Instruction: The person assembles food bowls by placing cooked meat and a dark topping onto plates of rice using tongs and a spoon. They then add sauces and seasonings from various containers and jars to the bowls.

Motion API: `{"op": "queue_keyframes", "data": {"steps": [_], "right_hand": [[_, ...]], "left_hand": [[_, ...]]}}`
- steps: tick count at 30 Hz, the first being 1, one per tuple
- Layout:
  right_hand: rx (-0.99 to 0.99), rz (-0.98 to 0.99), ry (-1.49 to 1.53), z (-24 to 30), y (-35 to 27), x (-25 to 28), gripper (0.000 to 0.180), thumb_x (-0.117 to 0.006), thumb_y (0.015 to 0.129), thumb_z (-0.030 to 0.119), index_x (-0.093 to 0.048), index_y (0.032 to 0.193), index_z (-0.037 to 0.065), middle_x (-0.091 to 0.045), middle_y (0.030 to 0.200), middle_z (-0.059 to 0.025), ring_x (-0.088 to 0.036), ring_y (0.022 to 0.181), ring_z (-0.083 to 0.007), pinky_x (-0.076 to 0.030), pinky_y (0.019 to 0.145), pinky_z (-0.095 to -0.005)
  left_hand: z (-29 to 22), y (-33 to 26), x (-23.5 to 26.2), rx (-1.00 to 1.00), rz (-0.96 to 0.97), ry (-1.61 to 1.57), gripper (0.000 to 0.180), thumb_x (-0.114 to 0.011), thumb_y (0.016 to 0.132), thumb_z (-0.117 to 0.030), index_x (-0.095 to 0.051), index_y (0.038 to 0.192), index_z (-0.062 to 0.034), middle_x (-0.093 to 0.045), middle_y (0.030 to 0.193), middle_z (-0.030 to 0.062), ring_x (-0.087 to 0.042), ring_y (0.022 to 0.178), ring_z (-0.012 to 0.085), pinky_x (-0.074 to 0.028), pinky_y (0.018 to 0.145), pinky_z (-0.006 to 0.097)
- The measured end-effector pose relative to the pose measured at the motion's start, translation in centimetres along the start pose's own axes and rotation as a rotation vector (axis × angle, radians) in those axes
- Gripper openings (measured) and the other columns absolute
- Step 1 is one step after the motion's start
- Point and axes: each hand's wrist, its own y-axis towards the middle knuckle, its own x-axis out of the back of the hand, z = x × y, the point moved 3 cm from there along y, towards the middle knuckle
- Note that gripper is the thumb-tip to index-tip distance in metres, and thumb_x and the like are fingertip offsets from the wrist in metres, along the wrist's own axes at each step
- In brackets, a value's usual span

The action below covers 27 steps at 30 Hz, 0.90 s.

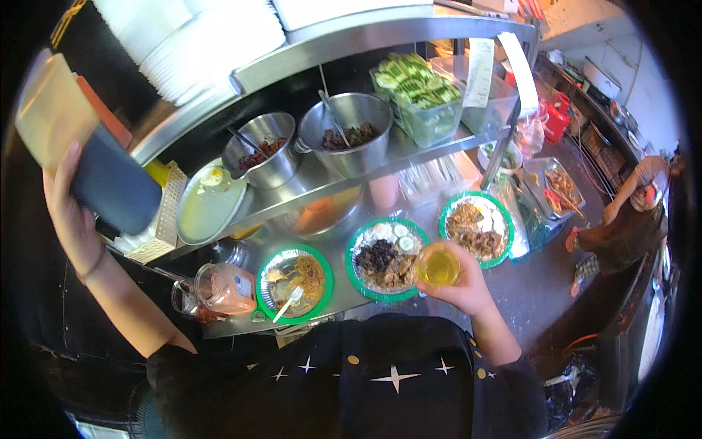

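Raised at the far left, my left hand (67,196) is wrapped round a tall container (117,179), dark blue on one part and cream on the other; its exact kind I cannot make out. My right hand (472,291) grips a small clear cup of yellow liquid (439,265), held over the right edge of the middle plate (352,272). That green-rimmed plate carries dark food, meat and cucumber slices. To its right is another green-rimmed plate of food (444,233). On the left, a third plate (328,279) bears noodle-like food and a white fork (288,304).
A metal shelf (322,192) above the counter holds two steel pots (358,157) (274,164), a tub of sliced cucumber (428,121) and an oval plate (212,208). Jars (227,289) stand at left. Another person (629,212) is at far right, near a food tray (556,186).
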Motion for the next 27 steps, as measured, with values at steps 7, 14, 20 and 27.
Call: {"op": "queue_keyframes", "data": {"steps": [7, 14, 20, 27], "right_hand": [[0.084, 0.015, -0.007, 3.0, 0.1, -0.7, 0.037, -0.078, 0.068, 0.005, -0.057, 0.099, 0.004, -0.058, 0.097, -0.0045, -0.056, 0.092, -0.0131, -0.044, 0.082, -0.0274], [0.177, -0.001, -0.14, 5.4, 0.2, -1.1, 0.036, -0.077, 0.065, 0.008, -0.057, 0.096, 0.005, -0.059, 0.092, -0.0065, -0.057, 0.087, -0.0177, -0.045, 0.079, -0.0291], [0.218, -0.016, -0.232, 5.3, -0.4, -0.4, 0.038, -0.077, 0.063, 0.003, -0.059, 0.097, 0.003, -0.058, 0.097, -0.0068, -0.057, 0.09, -0.0168, -0.043, 0.081, -0.0285], [0.36, -0.071, -0.485, 4.6, -0.6, -0.3, 0.036, -0.075, 0.066, 0.01, -0.057, 0.097, 0.003, -0.059, 0.089, -0.011, -0.06, 0.08, -0.0278, -0.048, 0.071, -0.0331]], "left_hand": [[-0.7, -12.9, -2.9, 0.193, 0.344, 0.143, 0.085, -0.078, 0.059, -0.018, -0.04, 0.132, 0.0039, -0.054, 0.122, 0.0145, -0.055, 0.108, 0.0231, -0.043, 0.095, 0.036], [-0.6, -19.4, -9.9, -0.094, 0.868, 0.183, 0.103, -0.085, 0.057, -0.016, -0.027, 0.14, 0.0039, -0.043, 0.134, 0.0217, -0.051, 0.119, 0.0317, -0.04, 0.1, 0.042], [-1.3, -20.2, -12.9, -0.393, 0.989, 0.546, 0.093, -0.079, 0.041, -0.008, -0.052, 0.13, -0.0102, -0.052, 0.112, 0.0192, -0.057, 0.093, 0.0353, -0.047, 0.078, 0.042], [-2.4, -20.4, -13.5, -0.816, 0.949, 0.934, 0.061, -0.065, 0.069, -0.019, -0.056, 0.126, -0.0384, -0.054, 0.108, 0.0179, -0.06, 0.092, 0.0323, -0.051, 0.081, 0.044]]}}
